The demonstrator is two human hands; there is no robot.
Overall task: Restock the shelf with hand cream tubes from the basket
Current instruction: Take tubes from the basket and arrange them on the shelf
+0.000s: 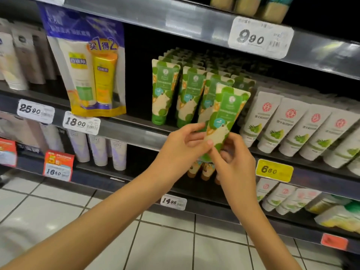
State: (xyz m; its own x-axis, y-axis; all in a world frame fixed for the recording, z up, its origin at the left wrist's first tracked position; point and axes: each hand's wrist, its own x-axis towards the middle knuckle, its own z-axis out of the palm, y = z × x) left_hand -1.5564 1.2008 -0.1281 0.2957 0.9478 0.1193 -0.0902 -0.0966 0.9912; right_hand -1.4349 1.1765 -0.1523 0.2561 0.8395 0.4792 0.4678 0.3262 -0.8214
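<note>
I hold one green-and-cream hand cream tube (226, 114) upright, cap end down, in front of the middle shelf (136, 131). My left hand (185, 145) pinches its lower left side with thumb and fingers. My right hand (233, 160) grips its bottom end from the right. Behind it several matching green tubes (165, 90) stand in rows on that shelf. The basket is out of view.
White tubes with red logos (292, 125) lean in a row right of the green ones. A yellow twin-pack pouch (91, 75) stands to the left. Price tags line the shelf edges. More tubes fill the lower shelf (194, 199). White floor tiles (155, 240) lie below.
</note>
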